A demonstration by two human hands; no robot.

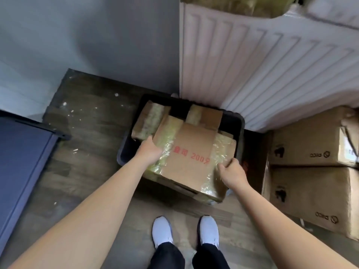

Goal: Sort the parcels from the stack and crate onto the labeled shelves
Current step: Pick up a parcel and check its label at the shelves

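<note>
A black crate (239, 121) stands on the wooden floor below me, filled with taped cardboard parcels. The top parcel (191, 162) is a flat brown box with clear tape and red print reading 200. My left hand (149, 151) grips its left edge, fingers hidden under the side. My right hand (231, 172) grips its right edge with curled fingers. Two smaller taped parcels (150, 121) (204, 115) lie behind it in the crate.
A white radiator (262, 70) hangs on the wall behind the crate. Two stacked cardboard boxes (307, 144) (310, 197) stand at the right. A dark blue cabinet (21, 162) is at the left. My white shoes (162, 232) are just in front of the crate.
</note>
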